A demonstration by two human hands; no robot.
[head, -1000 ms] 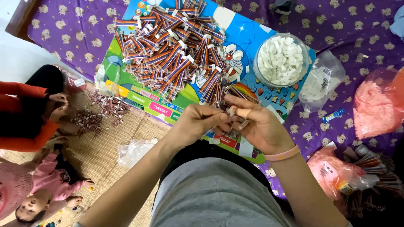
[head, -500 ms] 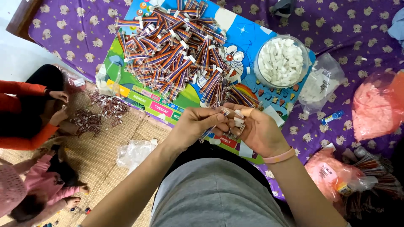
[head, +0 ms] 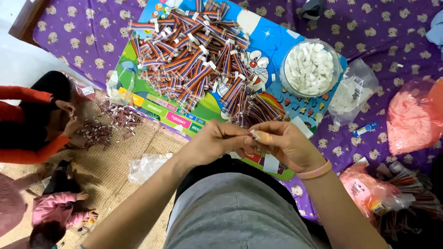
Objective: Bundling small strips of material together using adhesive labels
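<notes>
Lower centre: left hand (head: 217, 140) and right hand (head: 288, 145) meet, grips pinching a small strip (head: 259, 136). It looks easy to drop into the lap. Above, striped strips (head: 194, 64) heap on a colourful board (head: 258, 41); right, a bowl (head: 310, 68) of white pieces, then pink bags (head: 413, 115).

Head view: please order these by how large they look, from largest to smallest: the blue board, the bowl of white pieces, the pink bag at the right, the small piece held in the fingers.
1. Blue board
2. Pink bag, partly cut off
3. Bowl
4. Small piece
</notes>
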